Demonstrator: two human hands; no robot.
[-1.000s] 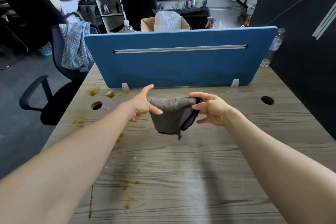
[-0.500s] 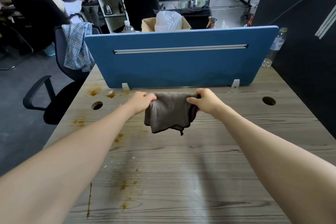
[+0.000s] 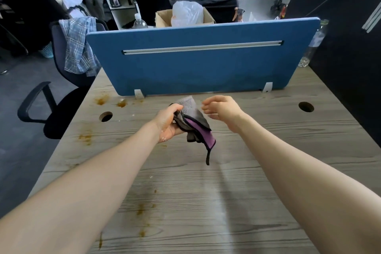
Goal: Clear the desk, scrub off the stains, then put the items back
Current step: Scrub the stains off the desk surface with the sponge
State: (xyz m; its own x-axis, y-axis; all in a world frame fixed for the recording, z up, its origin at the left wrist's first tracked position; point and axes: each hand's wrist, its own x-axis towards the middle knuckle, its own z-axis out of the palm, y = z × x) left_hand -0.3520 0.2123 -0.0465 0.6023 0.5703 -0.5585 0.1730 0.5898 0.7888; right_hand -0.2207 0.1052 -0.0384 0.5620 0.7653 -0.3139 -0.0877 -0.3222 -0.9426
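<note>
1. The left hand (image 3: 168, 125) is gripping a grey-and-purple cloth (image 3: 193, 123), its fingers (image 3: 175, 108) curling over the bunched upper part while the palm faces up beneath it.
2. The cloth is hanging out to the right of those fingers and below them, with a thin dark tail dangling above the tabletop (image 3: 268, 150) without touching it.
3. The right hand (image 3: 223, 108) is hovering just right of the cloth, its fingers (image 3: 208, 107) loosely spread and holding nothing; a small gap is showing between them and the fabric.
4. Brown stains (image 3: 102, 100) are lying well to the left of the left fingers near a round cable hole (image 3: 105, 116); more stains (image 3: 142, 210) are spotting the wood nearer the person, under the left forearm.
5. Beyond both hands, a blue divider panel (image 3: 202, 62) is closing off the far edge of the tabletop.
6. Bare wood is stretching to the right of the right fingers as far as a second cable hole (image 3: 306, 107).
7. The tabletop's left edge is running beside an office chair (image 3: 61, 93).
</note>
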